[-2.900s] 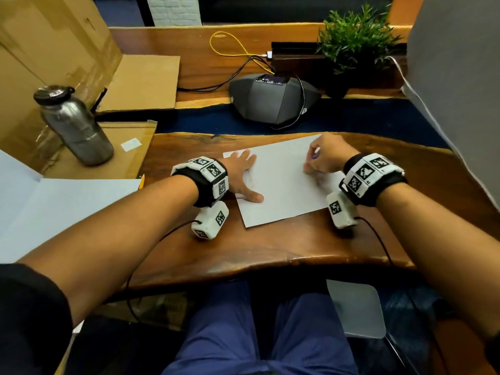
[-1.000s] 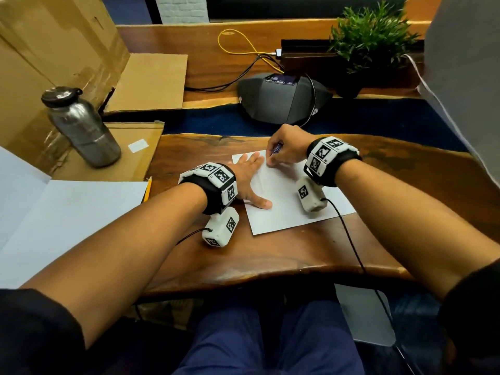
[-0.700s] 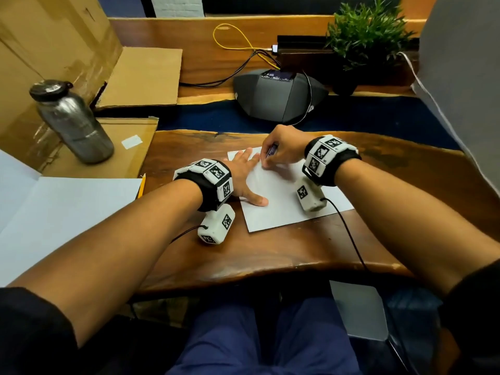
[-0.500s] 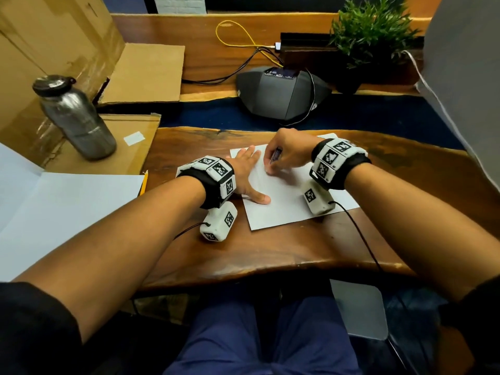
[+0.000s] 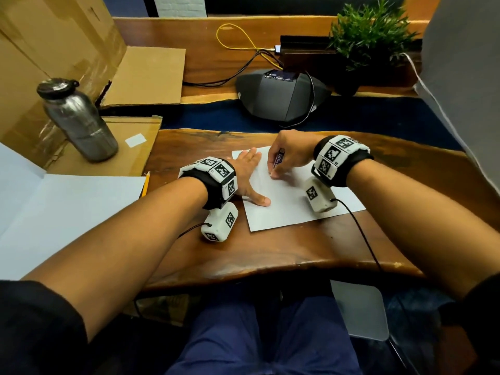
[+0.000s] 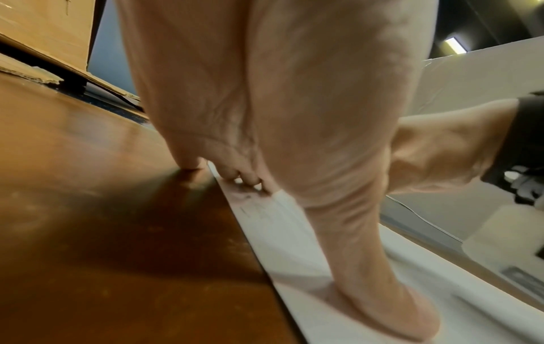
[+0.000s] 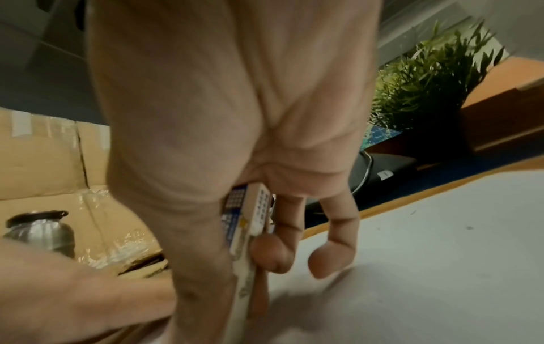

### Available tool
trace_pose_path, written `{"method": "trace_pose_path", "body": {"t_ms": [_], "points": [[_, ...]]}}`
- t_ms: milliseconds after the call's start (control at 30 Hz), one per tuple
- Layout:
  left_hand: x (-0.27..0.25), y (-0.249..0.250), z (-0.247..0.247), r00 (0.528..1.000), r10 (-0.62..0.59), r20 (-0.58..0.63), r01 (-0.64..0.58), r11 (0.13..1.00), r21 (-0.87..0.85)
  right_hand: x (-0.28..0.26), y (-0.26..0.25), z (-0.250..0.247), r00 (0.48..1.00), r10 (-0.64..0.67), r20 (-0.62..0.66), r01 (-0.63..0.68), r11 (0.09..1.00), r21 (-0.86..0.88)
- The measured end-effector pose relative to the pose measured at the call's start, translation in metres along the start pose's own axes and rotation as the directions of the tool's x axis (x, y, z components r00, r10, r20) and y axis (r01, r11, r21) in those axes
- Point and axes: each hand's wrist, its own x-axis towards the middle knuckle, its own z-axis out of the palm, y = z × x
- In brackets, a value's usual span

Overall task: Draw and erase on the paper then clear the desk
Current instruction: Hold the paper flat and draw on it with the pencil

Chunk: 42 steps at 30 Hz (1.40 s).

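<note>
Centre frame, the left hand (image 5: 247, 174) lies flat, fingers straight, pressing the paper (image 5: 292, 201) on the desk (image 5: 284, 253). The right hand (image 5: 289, 155) pinches an eraser (image 5: 278, 159) (sleeve print blurred), its tip hidden behind fingers.
</note>
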Motion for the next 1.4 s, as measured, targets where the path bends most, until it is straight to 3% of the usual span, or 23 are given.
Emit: {"method": "trace_pose_path", "body": {"t_ms": [167, 233, 333, 400, 467, 600, 667, 767, 900, 967, 1167, 1400], "points": [[0.002, -0.001, 0.000, 0.999, -0.027, -0.019, 0.027, 1.000, 0.014, 0.018, -0.004, 0.008, 0.957, 0.079, -0.280, -0.048, 0.992, 0.114], [0.003, -0.001, 0.001, 0.999, -0.034, -0.017, 0.035, 0.999, 0.036, 0.017, -0.003, 0.017, 0.941, 0.087, -0.326, -0.043, 0.989, 0.140], [0.002, 0.000, 0.000, 0.999, -0.033, -0.018, 0.034, 0.998, 0.052, 0.005, -0.006, 0.013, 0.992, 0.006, -0.124, 0.000, 0.999, 0.048], [0.002, -0.001, 0.001, 0.999, -0.036, -0.018, 0.037, 0.998, 0.054, 0.002, -0.012, 0.006, 0.999, -0.032, 0.031, 0.033, 0.999, -0.035], [0.003, -0.001, 0.001, 0.999, -0.036, -0.017, 0.037, 0.998, 0.055, 0.008, -0.012, 0.002, 0.999, -0.026, -0.018, 0.026, 1.000, 0.002], [0.000, 0.000, 0.001, 0.998, -0.056, -0.041, 0.058, 0.996, 0.065, 0.014, -0.013, 0.014, 0.954, 0.062, -0.295, -0.031, 0.994, 0.109], [0.000, 0.000, 0.002, 0.997, -0.065, -0.040, 0.068, 0.995, 0.073, 0.003, -0.012, 0.021, 0.963, 0.035, -0.265, -0.007, 0.994, 0.108], [-0.003, 0.002, 0.001, 0.995, -0.081, -0.054, 0.084, 0.994, 0.068, -0.020, -0.006, 0.020, 0.994, 0.011, -0.108, -0.007, 0.999, 0.033], [-0.009, 0.013, 0.002, 0.988, -0.142, -0.060, 0.148, 0.985, 0.093, -0.047, 0.020, 0.015, 0.956, 0.147, -0.254, -0.133, 0.989, 0.069], [-0.019, 0.021, 0.003, 0.983, -0.169, -0.070, 0.177, 0.974, 0.141, -0.058, 0.029, 0.015, 0.950, 0.192, -0.248, -0.182, 0.981, 0.061], [-0.051, 0.038, 0.013, 0.992, -0.037, -0.123, 0.063, 0.973, 0.221, -0.066, 0.037, 0.020, 0.947, 0.164, -0.275, -0.163, 0.986, 0.027], [-0.059, 0.037, 0.002, 0.970, 0.143, -0.195, -0.155, 0.987, -0.043, -0.063, 0.034, 0.025, 0.945, 0.129, -0.301, -0.127, 0.992, 0.027]]}}
